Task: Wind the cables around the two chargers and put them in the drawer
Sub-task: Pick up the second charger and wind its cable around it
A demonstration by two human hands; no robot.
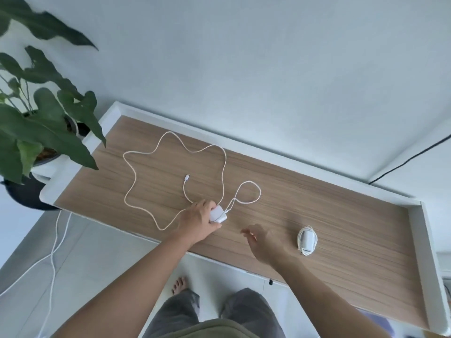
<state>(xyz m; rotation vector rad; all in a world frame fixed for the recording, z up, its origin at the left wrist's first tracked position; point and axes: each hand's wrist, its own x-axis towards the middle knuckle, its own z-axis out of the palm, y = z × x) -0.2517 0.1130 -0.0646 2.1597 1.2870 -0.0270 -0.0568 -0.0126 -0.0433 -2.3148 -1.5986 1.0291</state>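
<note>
On the wooden tabletop (pixel 317 203) my left hand (pixel 199 219) grips a white charger block (pixel 218 214). Its long white cable (pixel 131 167) sprawls loose in wide loops to the left and behind, with the plug end (pixel 187 177) lying inside the loops. My right hand (pixel 264 242) hovers over the table a little to the right, fingers apart, holding nothing. Further right lies a second white charger (pixel 307 239) with its cable wound around it. No drawer is visible.
A white raised rim (pixel 417 230) borders the table at the back and right. A large leafy potted plant (pixel 41 123) stands off the left end. White cords (pixel 55 252) hang to the floor at the left. My legs and a bare foot show below.
</note>
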